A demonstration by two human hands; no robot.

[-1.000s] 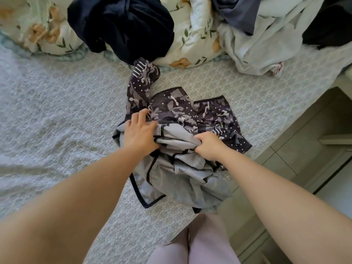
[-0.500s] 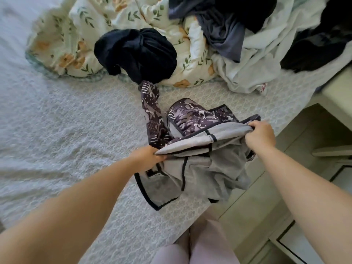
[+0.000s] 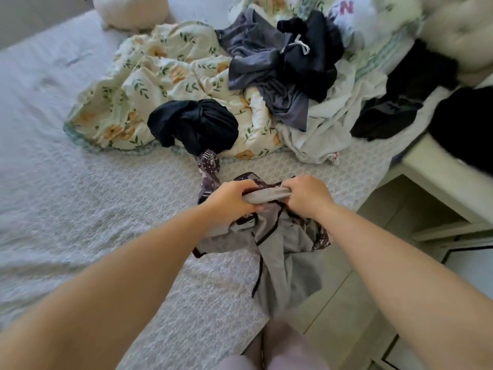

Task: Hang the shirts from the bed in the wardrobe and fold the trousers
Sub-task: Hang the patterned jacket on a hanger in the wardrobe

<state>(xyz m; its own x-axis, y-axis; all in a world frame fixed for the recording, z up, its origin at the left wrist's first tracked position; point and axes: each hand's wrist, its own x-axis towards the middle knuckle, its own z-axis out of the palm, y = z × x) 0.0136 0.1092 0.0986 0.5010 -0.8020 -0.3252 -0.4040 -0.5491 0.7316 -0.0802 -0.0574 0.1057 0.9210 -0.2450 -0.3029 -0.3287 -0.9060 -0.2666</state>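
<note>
And here we have both hands on it: the left hand and the right hand sit close together, knuckles up. Each has its fingers curled tight round a bunched fold of the camouflage-print garment. It is soft, limp cloth, showing mostly its plain grey inner face edged with dark piping. The purple-brown camouflage print with white dots peeks out just beyond the knuckles and below the right wrist. We see the garment raised at the grip. The rest sags below the hands in loose folds over the bed's edge, and one narrow printed end trails away beyond the left hand.

Under the hands and out past the left one spreads the bedspread, pale grey with a raised, lacy quilted texture. Further beyond the hands lies a crumpled floral quilt, cream with leaves and orange blooms, and on it a rounded black bundle. Beyond the right hand we see a slate-grey garment and rumpled white cloth.
</note>
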